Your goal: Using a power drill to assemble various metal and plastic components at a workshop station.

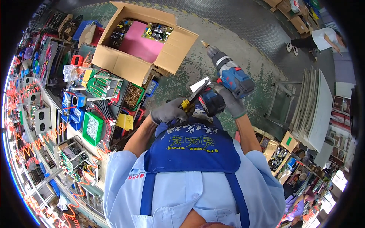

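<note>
From my remote seat I see the right hand (230, 102), fingers wrapped around the blue cordless drill (229, 75), above the floor (247, 53); the left hand's (169, 111) fingers clench a yellow-handled tool (186, 104), perhaps pliers, near the blue apron (192, 159).

Gloved left hand (169, 111) gripped yellow-handled tool (186, 105); pale flat piece (198, 85) showed between hands, slightly forward. Gloved right hand (230, 101) held cordless drill (232, 78), tip pointing forward and leftward. Ahead of left hand, open carton (118, 64) contained pink sheet (137, 42), circuit boards (155, 32). Leftward lay yellow card (124, 121), then green bin (99, 133).
</note>
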`<state>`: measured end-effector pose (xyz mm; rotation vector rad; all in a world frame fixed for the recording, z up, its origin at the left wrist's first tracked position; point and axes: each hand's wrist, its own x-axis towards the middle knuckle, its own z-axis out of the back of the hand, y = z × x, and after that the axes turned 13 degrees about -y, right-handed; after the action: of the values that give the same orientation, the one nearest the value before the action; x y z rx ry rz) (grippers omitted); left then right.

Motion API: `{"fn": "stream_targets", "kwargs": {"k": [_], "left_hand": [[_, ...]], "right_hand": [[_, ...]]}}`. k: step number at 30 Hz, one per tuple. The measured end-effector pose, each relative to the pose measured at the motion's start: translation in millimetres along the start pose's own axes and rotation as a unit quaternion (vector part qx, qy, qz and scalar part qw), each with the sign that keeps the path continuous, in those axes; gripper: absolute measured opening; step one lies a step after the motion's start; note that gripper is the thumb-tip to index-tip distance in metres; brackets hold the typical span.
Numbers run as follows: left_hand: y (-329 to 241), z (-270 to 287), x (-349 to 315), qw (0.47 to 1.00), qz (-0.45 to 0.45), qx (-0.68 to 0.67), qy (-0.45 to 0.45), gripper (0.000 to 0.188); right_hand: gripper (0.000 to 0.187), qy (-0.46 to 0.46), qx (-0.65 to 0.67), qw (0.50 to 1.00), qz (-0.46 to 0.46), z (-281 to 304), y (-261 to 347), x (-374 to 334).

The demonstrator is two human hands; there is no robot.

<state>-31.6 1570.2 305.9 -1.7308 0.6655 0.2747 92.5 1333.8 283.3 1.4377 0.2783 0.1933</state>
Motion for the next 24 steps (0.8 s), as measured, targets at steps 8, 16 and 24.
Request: {"fn": "stream_targets", "kwargs": {"k": [8, 16, 24], "left_hand": [[-15.8, 4.3, -6.9, 0.997, 0.027, 0.047, 0.047, 0.026], [-13.8, -1.2, -10.1, 0.989, 0.060, 0.089, 0.098, 0.032], [-19.1, -8.3, -25.1, 0.977, 0.017, 0.211, 0.010, 0.046]], "right_hand": [[0.044, 0.109, -0.110, 0.988, 0.010, 9.7, -2.4, -8.3], [0.055, 0.214, 0.033, 0.976, -0.022, 12.3, -15.3, -4.6], [0.054, 0.122, -0.014, 0.992, -0.022, 0.7, -50.1, -8.7]]}}
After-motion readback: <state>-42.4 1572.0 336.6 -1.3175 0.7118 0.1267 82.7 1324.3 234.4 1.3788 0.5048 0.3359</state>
